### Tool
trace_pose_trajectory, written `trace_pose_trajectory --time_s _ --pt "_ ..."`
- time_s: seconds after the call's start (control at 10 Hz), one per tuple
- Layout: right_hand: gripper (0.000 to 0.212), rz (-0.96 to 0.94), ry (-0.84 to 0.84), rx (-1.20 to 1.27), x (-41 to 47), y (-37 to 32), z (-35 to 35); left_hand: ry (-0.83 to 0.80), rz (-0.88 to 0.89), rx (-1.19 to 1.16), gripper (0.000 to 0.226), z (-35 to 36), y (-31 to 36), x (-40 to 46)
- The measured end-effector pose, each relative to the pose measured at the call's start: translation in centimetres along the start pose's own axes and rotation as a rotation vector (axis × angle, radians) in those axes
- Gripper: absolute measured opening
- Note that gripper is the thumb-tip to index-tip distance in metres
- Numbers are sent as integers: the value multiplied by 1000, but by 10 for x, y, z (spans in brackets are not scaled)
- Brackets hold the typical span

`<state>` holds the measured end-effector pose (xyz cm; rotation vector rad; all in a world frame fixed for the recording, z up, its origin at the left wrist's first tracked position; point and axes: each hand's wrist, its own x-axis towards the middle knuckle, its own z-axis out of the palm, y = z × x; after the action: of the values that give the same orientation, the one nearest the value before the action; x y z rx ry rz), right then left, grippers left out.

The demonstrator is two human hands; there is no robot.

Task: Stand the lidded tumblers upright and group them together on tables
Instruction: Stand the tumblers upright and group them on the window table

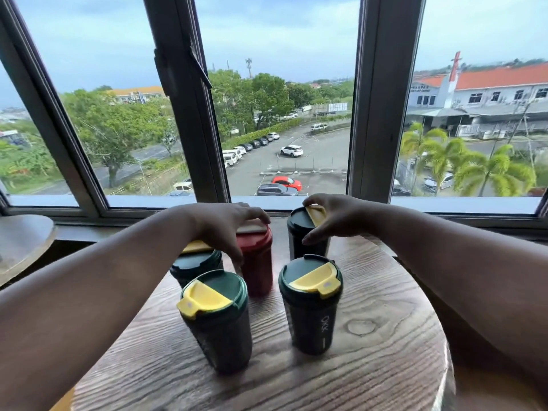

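Several lidded tumblers stand upright on a round wooden table (370, 336). Two dark green tumblers with yellow lid flaps are nearest me, one at front left (218, 321) and one at front right (311, 304). Behind them stand another green tumbler (195, 264) at back left, a red tumbler (257, 259) in the middle and a green tumbler (305, 232) at back right. My left hand (228, 223) grips the red tumbler's lid from above. My right hand (332, 216) curls round the lid of the back right tumbler.
A window ledge (444, 204) and dark window frames run just behind the table. A second round table (20, 241) shows at the left edge. Bare wood lies in front of the tumblers and to their right.
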<state>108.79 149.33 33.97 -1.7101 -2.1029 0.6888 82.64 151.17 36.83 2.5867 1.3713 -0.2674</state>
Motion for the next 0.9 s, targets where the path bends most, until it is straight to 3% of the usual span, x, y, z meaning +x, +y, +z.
trace_pose_trajectory --time_s 0.3,0.5,0.9 --pt "119 -34 -147 -40 17 -13 14 96 -29 32 94 8 -6 4" --pt "116 -36 -175 -66 24 -16 14 128 -41 14 91 6 -11 4" --pt "128 -44 -278 -27 24 -25 8 97 -84 27 92 9 -16 6"
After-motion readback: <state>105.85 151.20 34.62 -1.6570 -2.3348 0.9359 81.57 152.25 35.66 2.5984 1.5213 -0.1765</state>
